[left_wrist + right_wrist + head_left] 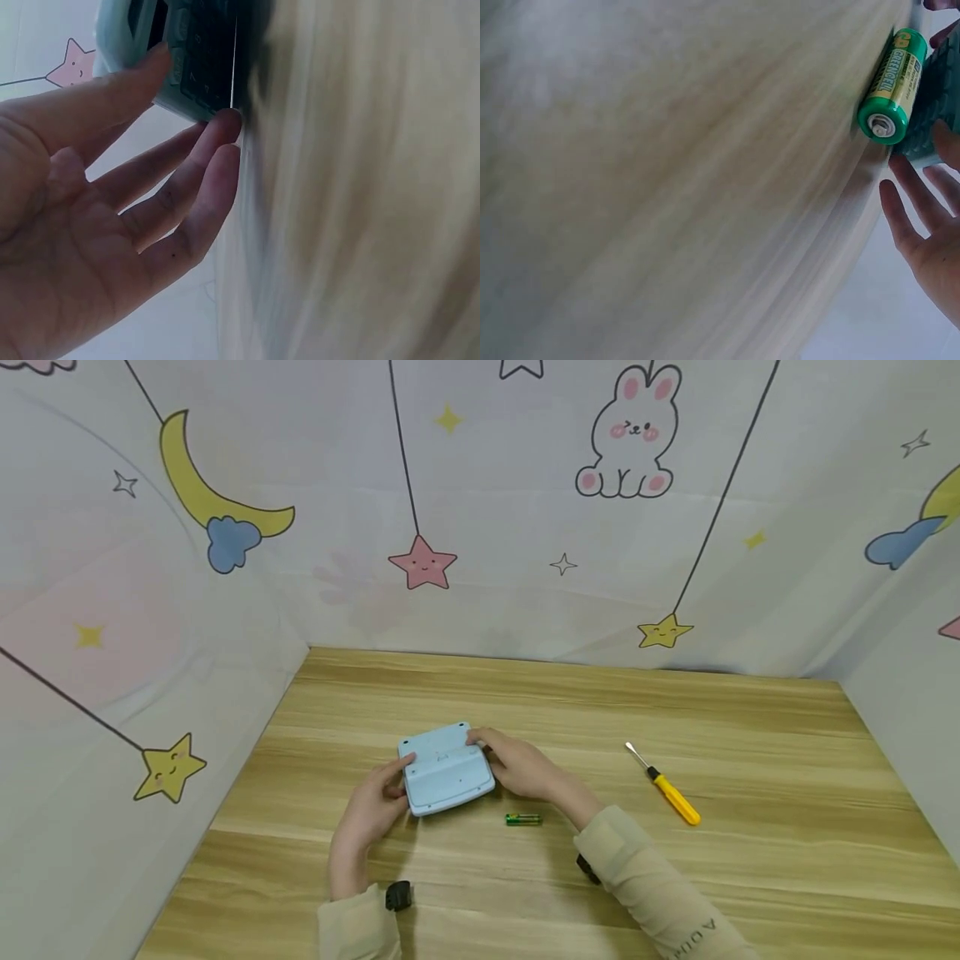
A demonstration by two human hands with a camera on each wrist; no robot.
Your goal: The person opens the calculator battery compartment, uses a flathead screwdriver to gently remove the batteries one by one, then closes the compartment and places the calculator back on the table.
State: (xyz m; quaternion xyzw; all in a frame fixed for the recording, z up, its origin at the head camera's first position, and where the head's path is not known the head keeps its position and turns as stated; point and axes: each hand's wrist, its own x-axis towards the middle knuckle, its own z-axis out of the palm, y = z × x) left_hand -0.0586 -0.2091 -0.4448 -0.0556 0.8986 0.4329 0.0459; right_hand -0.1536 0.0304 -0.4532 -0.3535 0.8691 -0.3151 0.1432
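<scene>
A light blue calculator [447,787] is held between both hands with its back turned up, just over the wooden tabletop. On its left edge my left hand [369,810] grips it. In the left wrist view the thumb lies against the side with the number keys, and the calculator [182,64] shows only in part. My right hand [525,767] holds the opposite edge, its fingers partly hidden by the calculator. A green battery [523,819] lies near the right hand; in the right wrist view the battery [894,86] lies in front of the keys.
A screwdriver with a yellow handle [677,799] lies on the table to the right. Cloth printed with stars, a moon and a rabbit [636,435] walls the table [780,760] at the back and sides.
</scene>
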